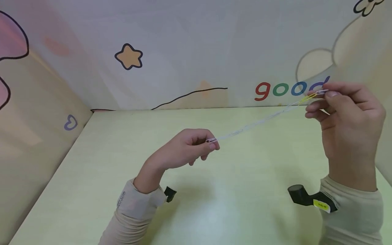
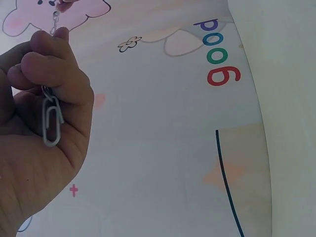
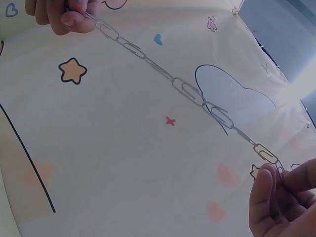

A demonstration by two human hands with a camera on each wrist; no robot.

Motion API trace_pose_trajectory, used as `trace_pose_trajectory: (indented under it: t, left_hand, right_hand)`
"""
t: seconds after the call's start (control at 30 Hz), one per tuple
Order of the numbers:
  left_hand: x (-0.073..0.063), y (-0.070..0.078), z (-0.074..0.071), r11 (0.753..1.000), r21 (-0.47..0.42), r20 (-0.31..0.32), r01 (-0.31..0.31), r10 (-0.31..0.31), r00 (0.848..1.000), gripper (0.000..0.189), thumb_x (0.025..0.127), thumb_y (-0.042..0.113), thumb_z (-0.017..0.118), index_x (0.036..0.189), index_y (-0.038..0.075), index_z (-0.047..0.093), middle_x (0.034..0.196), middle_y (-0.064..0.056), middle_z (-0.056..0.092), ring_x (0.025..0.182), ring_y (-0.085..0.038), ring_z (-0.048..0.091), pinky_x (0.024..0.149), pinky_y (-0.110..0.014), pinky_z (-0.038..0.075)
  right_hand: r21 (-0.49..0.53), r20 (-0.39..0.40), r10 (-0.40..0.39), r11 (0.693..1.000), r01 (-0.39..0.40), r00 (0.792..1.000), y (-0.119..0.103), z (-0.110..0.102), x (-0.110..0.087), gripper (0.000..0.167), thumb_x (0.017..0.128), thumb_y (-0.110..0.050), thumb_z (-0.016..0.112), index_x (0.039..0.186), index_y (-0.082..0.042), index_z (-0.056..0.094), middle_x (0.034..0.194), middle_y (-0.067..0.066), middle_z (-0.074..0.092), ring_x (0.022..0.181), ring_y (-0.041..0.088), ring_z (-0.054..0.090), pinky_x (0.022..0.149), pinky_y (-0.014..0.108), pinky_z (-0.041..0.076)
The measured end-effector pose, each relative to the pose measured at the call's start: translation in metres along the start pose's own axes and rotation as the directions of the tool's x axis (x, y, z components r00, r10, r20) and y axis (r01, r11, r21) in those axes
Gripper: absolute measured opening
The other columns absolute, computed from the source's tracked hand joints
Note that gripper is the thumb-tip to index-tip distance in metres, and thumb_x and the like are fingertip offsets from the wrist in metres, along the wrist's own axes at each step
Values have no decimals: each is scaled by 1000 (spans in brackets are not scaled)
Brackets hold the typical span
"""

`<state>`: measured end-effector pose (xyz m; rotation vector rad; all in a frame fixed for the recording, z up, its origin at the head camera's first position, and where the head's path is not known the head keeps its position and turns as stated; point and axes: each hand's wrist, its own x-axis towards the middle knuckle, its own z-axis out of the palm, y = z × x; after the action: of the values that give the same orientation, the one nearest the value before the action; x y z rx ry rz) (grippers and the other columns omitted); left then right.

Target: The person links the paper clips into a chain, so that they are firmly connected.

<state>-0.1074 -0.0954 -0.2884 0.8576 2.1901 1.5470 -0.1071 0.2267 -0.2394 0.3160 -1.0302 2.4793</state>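
Observation:
A chain of linked paper clips [image 3: 187, 91] stretches taut and slanting between both hands, above the table. Most links look silver or white; one near the right end is a yellow paper clip [image 1: 307, 98]. My left hand [image 1: 186, 148] pinches the lower end between thumb and fingers. In the left wrist view a white paper clip [image 2: 51, 123] hangs inside the palm, past the curled fingers. Higher up at the right, my right hand [image 1: 352, 112] pinches the end clip just beyond the yellow one. Its fingertips partly cover that end link.
The pale green tabletop [image 1: 239, 204] spreads beneath both hands. Behind it rises a pale backdrop [image 1: 190, 51] printed with a star, a line and the word "good". A similar printed panel [image 1: 36, 136] stands at the left. Black wrist cameras [image 1: 301, 195] sit on the sleeves.

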Motion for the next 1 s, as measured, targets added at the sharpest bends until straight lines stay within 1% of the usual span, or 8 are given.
trace_pose_trajectory:
  t: [0.2,0.3,0.33,0.53,0.67,0.8,0.93,1.0]
  left_hand:
    - [-2,-2,-1,1000,-14,-9,-4,4,1000,15,105,13,54,104,9,68,72,-7,54,64,-25,46,52,-28,40]
    - [-1,-2,0,1000,-27,-7,-12,11,1000,16,105,12,51,107,6,66,72,-7,54,67,-23,49,51,-28,41]
    - [-1,-2,0,999,-32,-6,-14,14,1000,16,106,12,51,106,5,65,71,-7,54,71,-23,53,52,-28,42]
    - [1,-2,2,999,-41,4,0,0,1000,17,107,12,49,104,5,63,71,-7,54,80,-22,57,52,-28,43]
    - [1,-2,1,1000,-27,7,8,-8,1000,21,107,11,47,113,4,66,74,-7,58,68,-22,53,53,-29,46]
    - [1,-2,1,999,-33,9,12,-11,1000,29,107,8,45,129,3,63,89,-7,68,58,-24,51,62,-32,50]
    - [1,-3,2,999,-43,11,30,-29,1000,40,107,4,41,145,7,53,105,-6,72,61,-27,57,73,-32,51]
    - [1,-2,2,998,-50,2,29,-29,1000,45,108,4,41,152,12,45,110,-6,72,63,-28,61,77,-34,54]
  right_hand:
    - [60,-41,-24,998,27,999,-7,-9,6,11,96,19,48,105,21,55,88,30,65,57,35,63,52,35,57]
    - [87,-53,-25,996,29,998,-10,-12,9,13,98,18,44,107,18,53,89,30,64,57,35,63,51,36,56]
    - [95,-60,-28,995,34,998,-11,-13,10,13,99,18,44,108,17,53,89,31,64,56,35,63,50,36,56]
    - [50,-162,-97,993,107,982,-13,-18,11,13,99,14,48,111,14,55,90,29,64,54,31,60,48,31,54]
    - [38,-219,-120,991,132,968,-16,-21,12,13,99,13,50,110,12,57,91,27,63,54,29,57,46,29,52]
    - [1,-261,-159,986,165,952,-17,-22,12,13,98,12,53,110,10,59,94,25,60,58,28,56,47,27,52]
    - [-16,-331,-158,987,162,930,-19,-21,12,11,98,11,55,107,8,61,96,22,58,67,28,57,52,28,52]
    - [33,-361,-123,989,144,924,-20,-20,13,11,98,11,53,106,7,60,93,20,58,68,30,60,53,30,54]
